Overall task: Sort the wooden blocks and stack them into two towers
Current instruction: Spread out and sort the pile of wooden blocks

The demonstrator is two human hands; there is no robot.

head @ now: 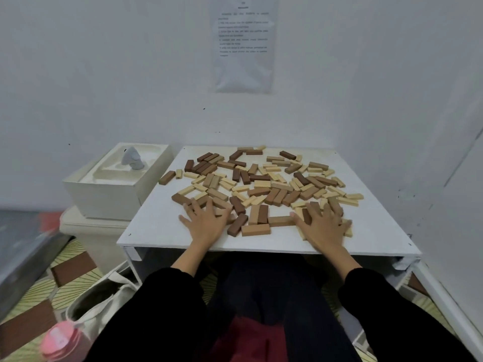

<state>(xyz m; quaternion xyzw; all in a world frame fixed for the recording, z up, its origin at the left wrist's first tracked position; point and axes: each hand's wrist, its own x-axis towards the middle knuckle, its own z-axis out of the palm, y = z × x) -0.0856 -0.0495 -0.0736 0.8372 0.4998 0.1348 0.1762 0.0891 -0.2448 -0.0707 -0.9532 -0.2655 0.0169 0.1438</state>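
the person's left sleeve (156,309) and right sleeve (392,307) are black, plain and matte. they look loose and a little bulky, with no print or trim that i can make out. each ends in a soft edge partway up the forearm, so the wrists are uncovered. the left hand (206,222) and right hand (322,227) are bare. the trousers (261,291) are very dark, nearly black. nearer the waist is a fold of deep red cloth (245,340).

The single head-worn view looks forward and down from close above and behind the left hand (202,220) and right hand (321,226), facing the wall (104,74) beyond them.
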